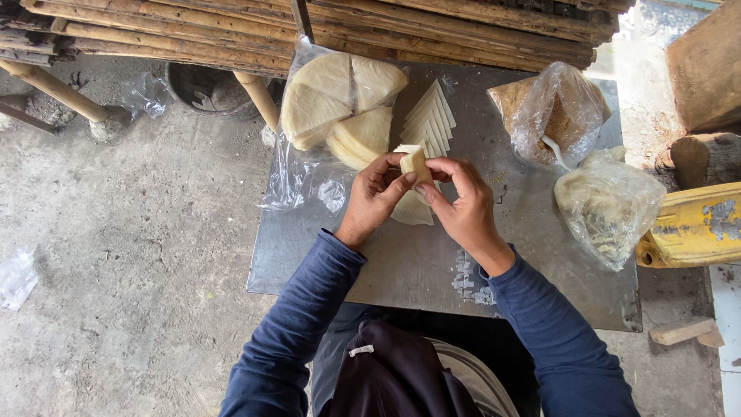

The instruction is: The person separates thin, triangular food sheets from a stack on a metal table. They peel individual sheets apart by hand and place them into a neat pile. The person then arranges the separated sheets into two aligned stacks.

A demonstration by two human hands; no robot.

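My left hand [376, 197] and my right hand [461, 205] meet over a grey metal table [401, 266], both pinching a small pale folded dough wrapper [414, 162] between the fingertips. A flat triangular wrapper [411, 210] lies on the table just under the hands. Beyond them a fanned row of cut triangular wrappers [432, 117] rests on the table. To its left, stacks of round pale wrapper sheets cut into quarters [340, 108] sit on a clear plastic bag [297, 174].
A clear bag of brown crumbly filling with a white spoon [552, 112] stands at the table's right, and a bag of pale shreds [606, 205] nearer. Bamboo slats [309, 27] overhang the far edge. A yellow object [695, 224] lies right. Concrete floor [123, 232] spreads left.
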